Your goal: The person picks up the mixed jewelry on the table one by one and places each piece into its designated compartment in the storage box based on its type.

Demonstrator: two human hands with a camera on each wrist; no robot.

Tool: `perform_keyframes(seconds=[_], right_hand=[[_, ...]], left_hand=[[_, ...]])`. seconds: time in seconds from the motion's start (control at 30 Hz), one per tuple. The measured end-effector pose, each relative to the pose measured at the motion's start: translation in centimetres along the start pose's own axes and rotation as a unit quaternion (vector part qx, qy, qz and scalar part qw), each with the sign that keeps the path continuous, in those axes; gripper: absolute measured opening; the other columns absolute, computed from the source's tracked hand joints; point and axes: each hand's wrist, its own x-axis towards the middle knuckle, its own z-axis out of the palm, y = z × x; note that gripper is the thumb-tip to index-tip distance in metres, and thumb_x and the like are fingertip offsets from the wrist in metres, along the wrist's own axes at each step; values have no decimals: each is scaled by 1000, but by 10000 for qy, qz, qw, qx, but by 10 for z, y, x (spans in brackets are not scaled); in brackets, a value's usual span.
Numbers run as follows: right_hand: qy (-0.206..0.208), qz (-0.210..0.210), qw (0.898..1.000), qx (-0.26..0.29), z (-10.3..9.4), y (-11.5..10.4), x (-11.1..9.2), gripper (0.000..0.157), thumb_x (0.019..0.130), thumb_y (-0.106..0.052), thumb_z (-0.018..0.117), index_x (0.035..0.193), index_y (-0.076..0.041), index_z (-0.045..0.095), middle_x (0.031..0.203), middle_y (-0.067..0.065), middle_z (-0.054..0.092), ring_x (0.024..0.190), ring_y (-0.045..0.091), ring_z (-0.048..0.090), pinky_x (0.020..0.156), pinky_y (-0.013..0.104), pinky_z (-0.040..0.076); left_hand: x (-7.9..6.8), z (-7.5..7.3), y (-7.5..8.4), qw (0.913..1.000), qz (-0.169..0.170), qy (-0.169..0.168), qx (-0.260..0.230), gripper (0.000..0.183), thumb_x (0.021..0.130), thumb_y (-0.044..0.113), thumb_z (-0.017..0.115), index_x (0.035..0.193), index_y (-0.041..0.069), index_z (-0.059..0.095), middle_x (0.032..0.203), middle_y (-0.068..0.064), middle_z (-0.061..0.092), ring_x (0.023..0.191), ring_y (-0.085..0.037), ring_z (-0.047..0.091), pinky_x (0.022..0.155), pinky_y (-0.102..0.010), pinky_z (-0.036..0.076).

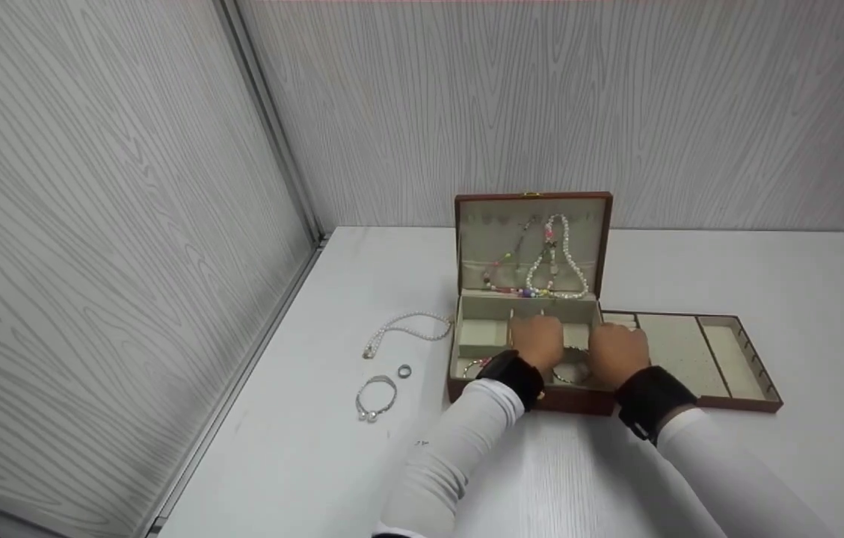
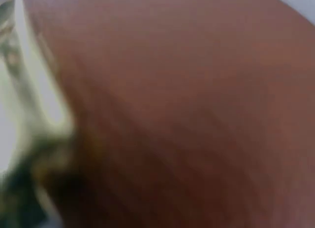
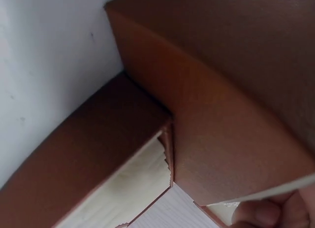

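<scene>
On the white surface (image 1: 302, 463) sits your open box (image 1: 578, 404), left hand (image 1: 539, 341) over it, right hand (image 1: 618, 354) at its right edge, and I can't tell if they hold anything, but a quick tug could snag the bracelet (image 1: 558, 376) between them.

Box (image 1: 578, 402) on table (image 1: 317, 299), lid (image 1: 475, 235) up behind, hanging necklaces (image 1: 578, 275) in it. Tray (image 1: 668, 344) right of box, touching. Loose necklace (image 1: 429, 338) left; ring (image 1: 399, 371) before it, bracelet (image 1: 368, 415) nearer still. Left hand (image 1: 538, 340) over box middle, right hand (image 1: 619, 355) at box's right edge. Bangle, probably, between hands, in front section; partly blocked.
</scene>
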Motion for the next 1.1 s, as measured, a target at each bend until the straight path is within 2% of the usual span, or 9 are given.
perform_keyframes(seconds=[0.17, 0.23, 0.37, 0.43, 0.53, 0.7, 0.87, 1.0, 1.1], right_hand=[[-12, 101, 9993, -360, 4, 1, -2, 23, 71, -15, 68, 78, 7, 63, 82, 23, 62, 77, 39, 59, 69, 56, 43], [29, 138, 9987, -481, 5, 1, -2, 18, 76, -11, 62, 78, 7, 64, 85, 23, 61, 82, 39, 57, 71, 57, 41], [310, 214, 9972, -647, 7, 0, -5, 13, 77, -7, 59, 72, 4, 64, 87, 24, 57, 89, 40, 50, 75, 59, 37], [501, 267, 9956, -739, 8, -1, -6, 14, 78, -6, 58, 70, 4, 64, 88, 25, 56, 92, 41, 48, 78, 62, 34], [566, 268, 9945, -836, 11, -5, -6, 14, 79, -5, 57, 71, 4, 64, 92, 26, 58, 99, 44, 47, 87, 68, 30], [247, 321, 9957, -830, 22, -13, -4, 12, 79, -6, 56, 76, 2, 65, 102, 25, 59, 108, 43, 47, 95, 73, 23], [-219, 438, 9971, -581, 26, -13, -3, 16, 76, -10, 60, 85, 2, 66, 103, 24, 60, 103, 44, 51, 94, 75, 22], [-668, 669, 9955, -100, 16, -5, -3, 19, 75, -18, 65, 85, -2, 66, 98, 22, 63, 96, 45, 56, 94, 77, 18], [-638, 923, 9935, 183, 3, 3, -6, 19, 75, -20, 69, 84, -4, 65, 94, 19, 64, 92, 42, 58, 92, 71, 28]], left_hand=[[0, 5, 6, 9998, 58, 54, 158, 20, 87, 23, 54, 77, 27, 71, 88, 10, 72, 84, -7, 65, 84, -32, 41], [0, 9, 9, 9996, 68, 127, 243, 20, 87, 23, 54, 77, 27, 71, 87, 9, 72, 83, -8, 64, 86, -33, 40], [-1, 17, 14, 9988, 69, 244, 420, 16, 86, 25, 56, 81, 27, 71, 89, 9, 71, 83, -9, 62, 86, -34, 36], [-1, 20, 17, 9984, 90, 222, 509, 15, 86, 26, 56, 83, 28, 71, 90, 9, 70, 83, -9, 62, 87, -36, 35], [-2, 23, 17, 9985, 23, 121, 543, 16, 87, 26, 55, 85, 28, 71, 90, 10, 70, 83, -9, 62, 92, -38, 32], [-6, 30, 7, 9985, -73, 167, 508, 15, 86, 23, 57, 82, 27, 71, 86, 9, 70, 79, -10, 62, 93, -40, 32], [-12, 30, 0, 9986, 50, 338, 395, 11, 83, 21, 60, 78, 23, 70, 82, 6, 70, 77, -12, 62, 91, -40, 34], [-13, 19, -7, 9985, 271, 460, 68, 12, 81, 18, 61, 74, 21, 69, 80, 4, 71, 77, -13, 63, 86, -39, 36], [-13, 0, -16, 9954, 429, 586, -618, 12, 79, 18, 62, 68, 17, 67, 76, 3, 70, 75, -15, 63, 84, -38, 37]])
